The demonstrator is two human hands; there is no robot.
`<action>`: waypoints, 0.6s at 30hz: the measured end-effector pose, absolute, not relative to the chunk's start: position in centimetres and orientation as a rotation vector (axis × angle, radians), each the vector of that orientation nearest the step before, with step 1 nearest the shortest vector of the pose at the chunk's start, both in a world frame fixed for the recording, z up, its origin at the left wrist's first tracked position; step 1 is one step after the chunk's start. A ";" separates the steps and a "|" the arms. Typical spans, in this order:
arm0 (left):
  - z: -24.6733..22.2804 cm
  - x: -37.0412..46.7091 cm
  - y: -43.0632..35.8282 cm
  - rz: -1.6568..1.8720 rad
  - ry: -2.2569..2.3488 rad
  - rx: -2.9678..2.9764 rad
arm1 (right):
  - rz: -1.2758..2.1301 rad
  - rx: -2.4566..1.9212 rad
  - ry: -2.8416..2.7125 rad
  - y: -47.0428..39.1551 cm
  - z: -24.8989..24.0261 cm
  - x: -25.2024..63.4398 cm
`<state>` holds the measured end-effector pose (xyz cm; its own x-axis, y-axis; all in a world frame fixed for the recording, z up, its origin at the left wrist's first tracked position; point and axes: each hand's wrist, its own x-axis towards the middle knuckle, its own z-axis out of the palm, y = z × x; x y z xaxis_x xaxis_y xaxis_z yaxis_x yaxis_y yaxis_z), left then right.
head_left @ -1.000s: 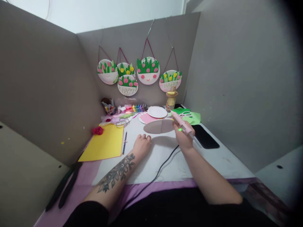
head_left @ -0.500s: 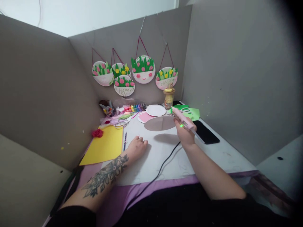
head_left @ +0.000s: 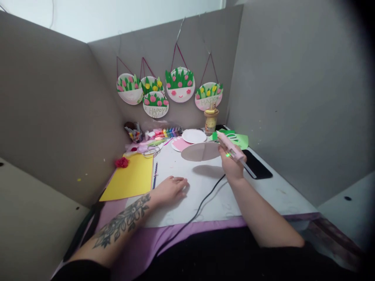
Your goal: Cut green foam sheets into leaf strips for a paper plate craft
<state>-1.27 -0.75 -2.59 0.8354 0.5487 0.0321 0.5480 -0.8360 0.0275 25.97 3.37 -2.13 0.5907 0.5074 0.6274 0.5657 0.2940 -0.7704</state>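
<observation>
My right hand [head_left: 233,168] is closed around a pink hot glue gun [head_left: 230,146], its nozzle pointing up and left and a green light glowing on its side. A whitish oval disc [head_left: 200,151], which looks like a paper plate with a seam across it, is held level above the table from the same hand's fingertips. The glue gun's black cord [head_left: 205,197] trails toward me. My left hand [head_left: 172,189] rests low over the white tabletop with its fingers stretched out, holding nothing. A dark pencil [head_left: 155,175] lies just beyond its wrist.
Yellow sheets [head_left: 130,177] and a red pompom-like ball [head_left: 122,162] lie at left. Behind are white plates [head_left: 194,136], coloured clay packs [head_left: 170,132], a cup [head_left: 211,123] and green paper [head_left: 240,140] with scissors. A black phone [head_left: 258,166] lies right. Grey partitions [head_left: 278,78] enclose the table.
My left hand has turned and its curled fingers have straightened out, shifting slightly right and nearer. My right hand still holds the glue gun and the disc; the whole view has shifted slightly.
</observation>
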 end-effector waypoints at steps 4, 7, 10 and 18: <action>-3.8 -1.7 1.6 -0.144 0.924 2.889 | -0.030 -1.359 -1.002 3.5 -2.4 26.0; -3.1 -1.3 5.9 -0.024 1.483 2.779 | -0.053 -1.337 -0.988 3.7 -2.5 26.2; -1.4 -1.1 9.2 0.231 1.729 2.741 | -0.108 -1.299 -0.998 3.7 -2.4 26.4; 0.5 -0.6 7.2 1.341 1.883 2.336 | -0.345 -1.177 -1.196 2.2 -1.0 25.5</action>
